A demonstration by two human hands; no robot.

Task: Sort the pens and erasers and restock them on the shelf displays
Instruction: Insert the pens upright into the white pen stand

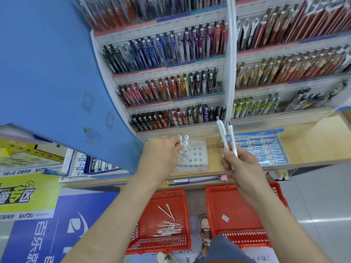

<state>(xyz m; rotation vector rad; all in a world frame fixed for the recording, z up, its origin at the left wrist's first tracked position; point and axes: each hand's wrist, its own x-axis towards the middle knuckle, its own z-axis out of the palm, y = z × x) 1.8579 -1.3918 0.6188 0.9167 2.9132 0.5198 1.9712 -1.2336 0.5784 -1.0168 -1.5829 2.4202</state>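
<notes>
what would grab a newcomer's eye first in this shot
Rows of colourful shelf pens fill the tiered display up top. Mid-frame, the right hand holds two white pens upright, while the left hand pinches a pen at the white holder on the ledge. On the floor below sit two red baskets, the left basket with loose pens in it, the right basket nearly bare.

Bright, even light from above; shadows soft. Fisheye bends shelf rows (171, 67) above the fingers (227, 155). Glare streaks on floor (322, 221) right of fingers. Topmost pens (133, 8) blurred.
</notes>
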